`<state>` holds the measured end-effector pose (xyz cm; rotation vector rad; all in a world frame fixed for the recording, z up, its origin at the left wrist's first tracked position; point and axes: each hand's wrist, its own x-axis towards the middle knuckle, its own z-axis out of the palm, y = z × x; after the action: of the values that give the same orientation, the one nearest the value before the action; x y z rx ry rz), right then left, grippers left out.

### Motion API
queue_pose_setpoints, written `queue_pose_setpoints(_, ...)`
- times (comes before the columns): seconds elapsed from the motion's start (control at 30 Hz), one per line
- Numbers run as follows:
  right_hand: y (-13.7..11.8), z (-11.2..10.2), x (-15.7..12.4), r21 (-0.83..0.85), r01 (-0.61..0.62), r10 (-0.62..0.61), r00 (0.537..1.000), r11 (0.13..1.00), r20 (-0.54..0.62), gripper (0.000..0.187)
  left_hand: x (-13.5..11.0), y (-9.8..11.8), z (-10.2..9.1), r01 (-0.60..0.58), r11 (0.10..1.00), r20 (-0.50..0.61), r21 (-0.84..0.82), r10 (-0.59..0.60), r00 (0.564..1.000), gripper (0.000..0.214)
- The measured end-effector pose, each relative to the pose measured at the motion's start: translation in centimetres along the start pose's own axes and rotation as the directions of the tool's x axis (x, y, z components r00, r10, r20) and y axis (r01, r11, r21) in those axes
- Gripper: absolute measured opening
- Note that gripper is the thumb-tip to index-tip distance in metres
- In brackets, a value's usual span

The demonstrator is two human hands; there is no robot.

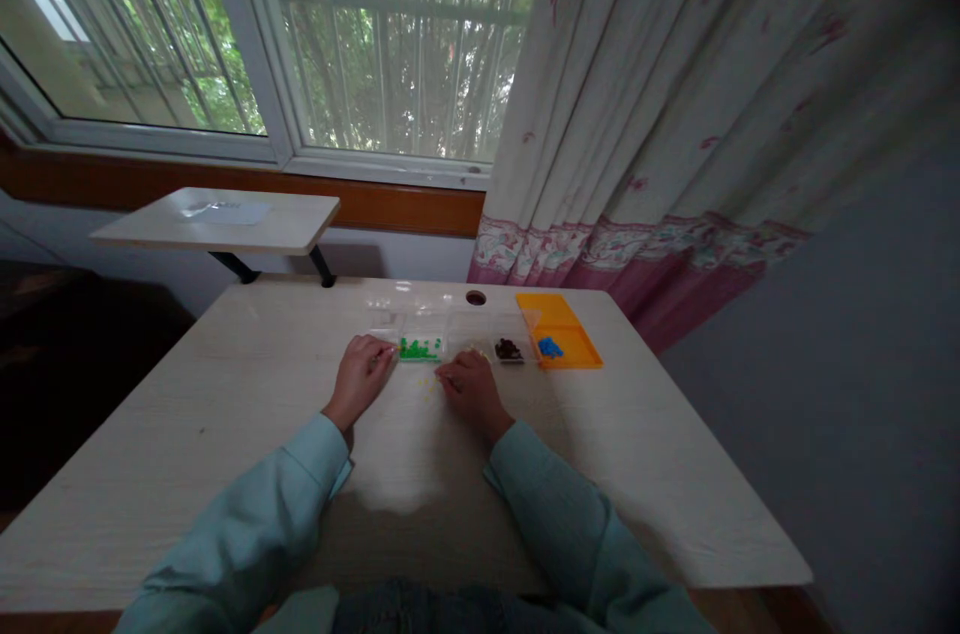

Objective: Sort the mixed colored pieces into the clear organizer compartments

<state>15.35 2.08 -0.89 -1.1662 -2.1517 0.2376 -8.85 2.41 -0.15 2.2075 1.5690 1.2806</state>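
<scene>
I have both bare hands over the pale table (247, 434), at the near edge of a clear compartment box (469, 319). The loose yellow pieces (428, 386) lie on the tabletop between them, just left of the right hand (471, 388), whose thumb and fingers are bent close together right beside them; I cannot tell whether a piece is pinched there. The left hand (366, 369) has its fingertips drawn in at the box's near left side, next to the green pieces (418, 350); whether it grips the wall or a piece, I cannot tell.

For pieces this tiny, I judge a light fingertip pinch best, one at a time, with the wrist low and the left hand steadying the box so it doesn't skid. A hard squeeze could flick one away.

The right hand partly hides the compartment beyond it, where some pale bits show, so my view in there is poor. To its right sit dark pieces (508, 350), then an orange tray (581, 344) with blue pieces (550, 347); a rightward sweep could knock these. The box walls are hard to make out against the tabletop. Farther off are a cable hole (475, 298), a raised shelf (300, 226) on the far left and a hanging curtain (600, 154).
</scene>
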Motion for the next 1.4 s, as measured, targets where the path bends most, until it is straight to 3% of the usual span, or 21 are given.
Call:
queue_pose_setpoints(0.37,-0.5,-0.2,-0.3,-0.139,-0.049,0.062,0.994,0.989,0.088,0.006,0.1,-1.1,-0.9,0.093,0.994,-0.078,0.057,-0.089,0.993,0.026)
queue_pose_setpoints(0.93,0.0,0.5,-0.7,-0.08,-0.026,0.028,0.999,0.996,0.026,0.004,0.0,-1.1,-0.6,0.074,0.996,-0.068,0.049,-0.071,0.995,0.022)
queue_pose_setpoints(1.4,0.2,1.2,-0.8,-0.045,-0.029,0.026,0.997,0.999,-0.071,0.008,-0.4,-1.7,-0.5,0.13,0.991,-0.096,0.042,-0.126,0.987,0.027)
